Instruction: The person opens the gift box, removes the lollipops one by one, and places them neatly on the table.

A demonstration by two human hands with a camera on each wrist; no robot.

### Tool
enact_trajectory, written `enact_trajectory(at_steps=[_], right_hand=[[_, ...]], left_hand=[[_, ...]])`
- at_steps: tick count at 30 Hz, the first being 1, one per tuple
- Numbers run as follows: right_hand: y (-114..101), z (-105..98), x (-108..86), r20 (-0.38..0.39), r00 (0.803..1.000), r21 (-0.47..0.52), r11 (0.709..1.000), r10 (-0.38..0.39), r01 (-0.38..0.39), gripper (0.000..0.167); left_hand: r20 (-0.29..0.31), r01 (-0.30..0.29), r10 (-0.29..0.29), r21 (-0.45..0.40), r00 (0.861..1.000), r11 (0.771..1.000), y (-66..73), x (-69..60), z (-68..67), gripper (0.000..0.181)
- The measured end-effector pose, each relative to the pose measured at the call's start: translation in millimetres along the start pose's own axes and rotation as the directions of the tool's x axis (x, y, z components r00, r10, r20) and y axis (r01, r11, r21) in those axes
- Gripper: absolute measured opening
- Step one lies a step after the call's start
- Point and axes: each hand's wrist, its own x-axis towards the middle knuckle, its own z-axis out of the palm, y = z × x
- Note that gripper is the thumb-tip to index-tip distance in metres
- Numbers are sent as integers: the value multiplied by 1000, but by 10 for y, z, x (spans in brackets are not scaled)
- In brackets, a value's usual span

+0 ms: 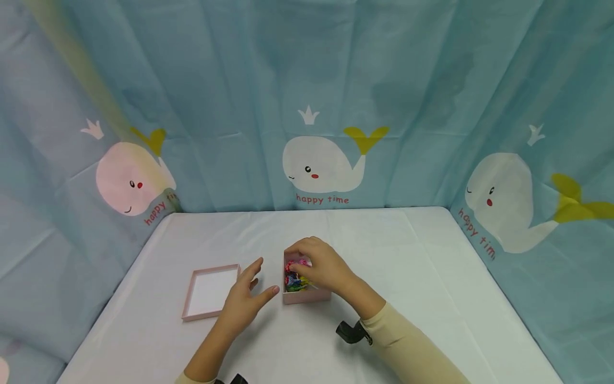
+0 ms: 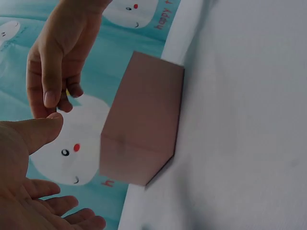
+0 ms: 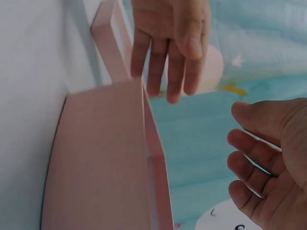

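Note:
A pink box (image 1: 307, 296) stands on the table with its top off. Inside it lies a heap of small bright pieces (image 1: 296, 281) in pink, red, blue, green and yellow; their kind is too small to tell. Over the box hovers my right hand (image 1: 322, 266), fingers loosely bent with nothing between them in the right wrist view, and it hides part of the contents. My left hand (image 1: 244, 301), fingers spread and holding nothing, is just left of the box, apart from it. In the left wrist view the box (image 2: 144, 110) shows only its outer walls.
To the left, partly behind my left hand, a shallow pink lid (image 1: 208, 290) with a white inside lies face up. A white cloth (image 1: 408, 298) covers the table. Blue curtains (image 1: 230, 80) printed with whales hang behind and at both sides.

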Motion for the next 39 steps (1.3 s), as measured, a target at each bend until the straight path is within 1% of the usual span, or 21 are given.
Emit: enact_trajectory(at_steps=[3,6,9,13,17,20,25,29,34,39], right_hand=[[92,-11,12,3,1000,-5,1000,19,-19,32],[176,19,26,9,999,2,999,51,-51,33],[252,76,37,29,995,10,995,100,-101,33],[346,145,54,44,986,-2,987,162,-162,32],[411,196,90,52,982,-12,984,180,-179,32],[439,238,115,73,979,-3,982,189,-189,31],[463,318,134,104,972,-3,978,209,-210,29],[474,395,128,111,967,-16,973,229,-229,29],[496,506,115,106,962,-80,966,252,-244,30],[505,579,130,114,961,-155,960,252,-233,30]], left_hand=[[7,4,-4,-8,1000,1000,17,36,125,91],[7,13,-12,-13,1000,1000,17,63,233,93],[5,15,-15,-57,1000,998,1,71,319,93],[0,2,-2,-141,1000,990,-35,77,427,94],[-11,-10,8,-171,1000,985,-96,94,511,92],[-15,-13,10,-188,1000,982,-137,94,546,88],[-5,-30,29,-252,1000,967,-170,82,583,83],[-2,-33,34,-275,999,961,-185,66,608,82],[-8,-31,30,-301,1000,953,-208,58,637,80],[-16,-31,28,-309,999,950,-222,48,640,80]])
